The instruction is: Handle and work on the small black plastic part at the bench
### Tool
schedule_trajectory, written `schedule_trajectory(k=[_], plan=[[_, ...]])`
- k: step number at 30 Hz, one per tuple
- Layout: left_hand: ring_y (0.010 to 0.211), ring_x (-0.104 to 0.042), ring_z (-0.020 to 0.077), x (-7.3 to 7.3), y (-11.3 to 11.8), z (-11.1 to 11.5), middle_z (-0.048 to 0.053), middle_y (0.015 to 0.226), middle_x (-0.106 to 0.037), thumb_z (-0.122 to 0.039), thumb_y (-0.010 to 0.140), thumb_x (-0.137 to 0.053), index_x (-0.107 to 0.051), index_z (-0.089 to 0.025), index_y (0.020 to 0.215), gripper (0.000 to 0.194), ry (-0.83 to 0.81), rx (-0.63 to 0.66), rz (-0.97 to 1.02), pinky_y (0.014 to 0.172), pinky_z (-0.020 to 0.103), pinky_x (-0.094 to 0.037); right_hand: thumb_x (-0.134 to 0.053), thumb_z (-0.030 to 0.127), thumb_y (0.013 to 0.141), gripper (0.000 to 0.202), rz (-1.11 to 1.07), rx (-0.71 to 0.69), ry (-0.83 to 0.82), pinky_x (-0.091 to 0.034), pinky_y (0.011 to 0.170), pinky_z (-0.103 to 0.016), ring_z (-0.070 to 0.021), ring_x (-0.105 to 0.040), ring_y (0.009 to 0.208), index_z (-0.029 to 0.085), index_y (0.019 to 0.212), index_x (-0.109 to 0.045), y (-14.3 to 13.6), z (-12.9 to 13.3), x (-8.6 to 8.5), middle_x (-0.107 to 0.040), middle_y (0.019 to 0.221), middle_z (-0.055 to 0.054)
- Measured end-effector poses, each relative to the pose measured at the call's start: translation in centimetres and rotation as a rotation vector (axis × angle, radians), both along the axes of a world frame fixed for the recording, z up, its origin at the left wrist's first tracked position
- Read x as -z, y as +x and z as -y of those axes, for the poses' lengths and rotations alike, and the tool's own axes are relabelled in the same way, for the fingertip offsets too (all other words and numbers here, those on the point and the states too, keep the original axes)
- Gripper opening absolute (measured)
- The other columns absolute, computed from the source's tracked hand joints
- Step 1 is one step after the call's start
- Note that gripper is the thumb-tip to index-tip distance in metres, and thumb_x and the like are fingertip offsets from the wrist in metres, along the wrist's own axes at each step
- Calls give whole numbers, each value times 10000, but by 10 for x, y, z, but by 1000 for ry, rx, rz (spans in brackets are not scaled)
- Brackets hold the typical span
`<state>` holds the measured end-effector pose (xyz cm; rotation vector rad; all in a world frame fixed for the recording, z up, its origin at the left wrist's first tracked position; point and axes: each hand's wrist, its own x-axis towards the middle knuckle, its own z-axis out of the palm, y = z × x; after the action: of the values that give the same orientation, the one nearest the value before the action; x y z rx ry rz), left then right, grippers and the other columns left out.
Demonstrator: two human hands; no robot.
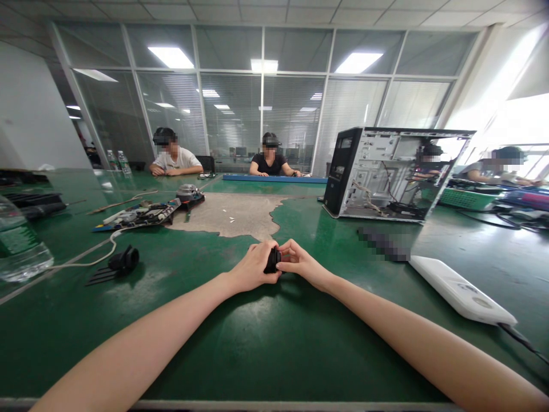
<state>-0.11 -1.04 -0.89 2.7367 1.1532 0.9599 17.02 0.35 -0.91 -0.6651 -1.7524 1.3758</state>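
Between my two hands, just above the green table (257,343), is a small black part (273,261) whose exact kind I cannot make out. My left hand (254,266) wraps round it from the left, thumb below and fingers on top. From the right, the fingertips of my right hand (302,264) pinch its edge. Much of the part is hidden by the fingers. To the left lies a black piece with a round end and several prongs (122,262). Ahead of my hands, a bare worn patch (227,214) shows in the green surface.
An open computer case (343,171) stands at the right, behind a white power bank (463,289) with a black cable. Farther left are a circuit board (137,216), a pale cable (112,246) and a water bottle (21,246). Several people sit round the table's far side.
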Motion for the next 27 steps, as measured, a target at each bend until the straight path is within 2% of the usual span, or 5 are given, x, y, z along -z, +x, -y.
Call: schedule_trajectory(k=[6, 13, 17, 22, 27], plan=[[961, -465, 225, -1, -1, 1, 67, 1057, -468, -284, 664, -565, -305, -195, 1107, 522, -4, 7, -3, 861, 393, -335, -605, 326, 686, 228, 5, 61, -25, -432, 664, -261, -113, -529, 752, 213, 838, -478, -2, 2, 0, -556, 827, 14], [958, -467, 226, -1, -1, 1, 70, 1059, -467, -293, 670, -563, -307, -188, 1116, 524, -5, 0, -9, 858, 396, -342, -614, 289, 679, 266, 32, 99, -56, -430, 689, -277, -122, -532, 776, 198, 897, -492, -3, -1, 1, -549, 856, -6], [962, -467, 230, -1, -1, 0, 73, 1064, -466, -297, 668, -562, -302, -188, 1123, 535, -2, 4, -10, 858, 400, -341, -626, 262, 671, 254, 23, 68, -37, -420, 723, -282, -122, -530, 810, 196, 876, -490, -1, -2, 1, -549, 884, -8], [934, -474, 222, -2, -1, 1, 67, 1054, -470, -276, 669, -551, -307, -189, 1108, 510, -11, -3, -7, 847, 393, -345, -678, 211, 613, 334, -11, -11, -4, -414, 724, -272, -122, -531, 824, 216, 865, -458, 0, 0, 0, -555, 860, 18], [955, -464, 224, -1, -1, 1, 68, 1057, -467, -289, 664, -568, -309, -184, 1106, 523, -10, 0, -17, 855, 392, -338, -620, 288, 679, 232, -24, 56, -30, -410, 657, -248, -103, -524, 739, 205, 833, -467, -2, 2, 0, -554, 828, 18]])
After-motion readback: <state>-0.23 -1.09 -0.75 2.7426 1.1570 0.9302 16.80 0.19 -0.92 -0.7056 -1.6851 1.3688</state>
